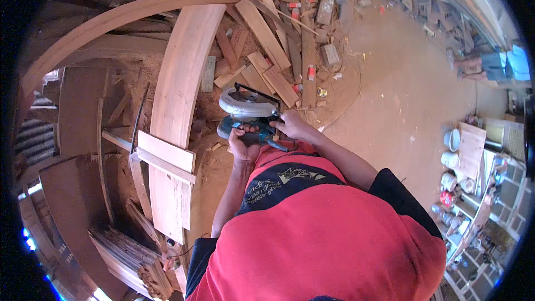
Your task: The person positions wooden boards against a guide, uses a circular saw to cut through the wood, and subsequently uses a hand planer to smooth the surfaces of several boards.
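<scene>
I hold a teal circular saw (225, 128) with a pale grey blade guard (237, 106) in front of my body. My left hand (243, 145) has its fingers wrapped round the saw's handle. My right hand (288, 124) grips the saw's right end beside the guard, and a dark cord hangs below it. To the left of the saw lies a long pale plank (175, 78), with a short board and narrow strip (164, 161) across its lower part.
Offcuts (267, 39) litter the dusty floor (384, 122) ahead. A curved beam (122, 17) arches at upper left, and stacked boards (128, 262) lie at lower left. Buckets (451, 161) and a cluttered rack line the right. Another person's leg (471, 67) shows at upper right.
</scene>
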Available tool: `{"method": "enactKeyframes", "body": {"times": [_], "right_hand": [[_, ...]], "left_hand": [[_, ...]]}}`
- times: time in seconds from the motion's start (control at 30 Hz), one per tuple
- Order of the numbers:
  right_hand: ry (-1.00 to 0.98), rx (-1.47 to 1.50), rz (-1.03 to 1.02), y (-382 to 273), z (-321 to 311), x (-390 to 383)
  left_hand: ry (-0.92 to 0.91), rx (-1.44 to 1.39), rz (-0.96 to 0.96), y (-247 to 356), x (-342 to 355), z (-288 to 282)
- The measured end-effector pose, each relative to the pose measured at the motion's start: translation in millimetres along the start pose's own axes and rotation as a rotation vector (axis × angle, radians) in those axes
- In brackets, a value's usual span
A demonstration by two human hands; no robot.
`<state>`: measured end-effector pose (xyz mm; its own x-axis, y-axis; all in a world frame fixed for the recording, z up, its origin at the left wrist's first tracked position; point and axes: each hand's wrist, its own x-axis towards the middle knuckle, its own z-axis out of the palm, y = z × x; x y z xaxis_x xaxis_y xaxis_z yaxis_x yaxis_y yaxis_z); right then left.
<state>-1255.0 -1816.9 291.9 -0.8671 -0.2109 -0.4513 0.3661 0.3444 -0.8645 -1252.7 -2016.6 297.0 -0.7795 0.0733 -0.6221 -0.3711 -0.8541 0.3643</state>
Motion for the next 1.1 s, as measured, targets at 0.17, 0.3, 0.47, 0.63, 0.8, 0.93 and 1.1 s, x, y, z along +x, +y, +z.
{"method": "enactKeyframes", "body": {"times": [0.17,0.3,0.47,0.63,0.8,0.93,1.1], "right_hand": [[0.005,-0.229,0.021,32.1,12.6,5.9],[0.198,-0.263,-0.126,113.3,18.6,29.0],[0.104,-0.196,-0.187,62.9,4.5,19.3],[0.286,-0.448,-0.220,63.3,11.4,11.7],[0.146,-0.138,-0.221,-4.1,-6.0,-18.6],[0.099,-0.353,-0.224,-11.6,-4.0,-19.6],[0.254,-0.304,-0.468,2.8,9.6,-15.8]], "left_hand": [[0.001,0.117,0.028,-1.9,-1.1,-9.1],[0.033,0.106,-0.018,-8.2,-3.5,6.7],[-0.019,0.047,-0.022,9.5,-4.8,-8.0],[-0.089,-0.013,0.018,17.7,-7.9,-5.8],[-0.189,-0.148,0.015,31.1,-13.6,-17.0],[-0.223,-0.201,0.006,32.3,-13.1,-29.4],[-0.154,-0.243,-0.062,41.5,-3.9,-66.9]]}}
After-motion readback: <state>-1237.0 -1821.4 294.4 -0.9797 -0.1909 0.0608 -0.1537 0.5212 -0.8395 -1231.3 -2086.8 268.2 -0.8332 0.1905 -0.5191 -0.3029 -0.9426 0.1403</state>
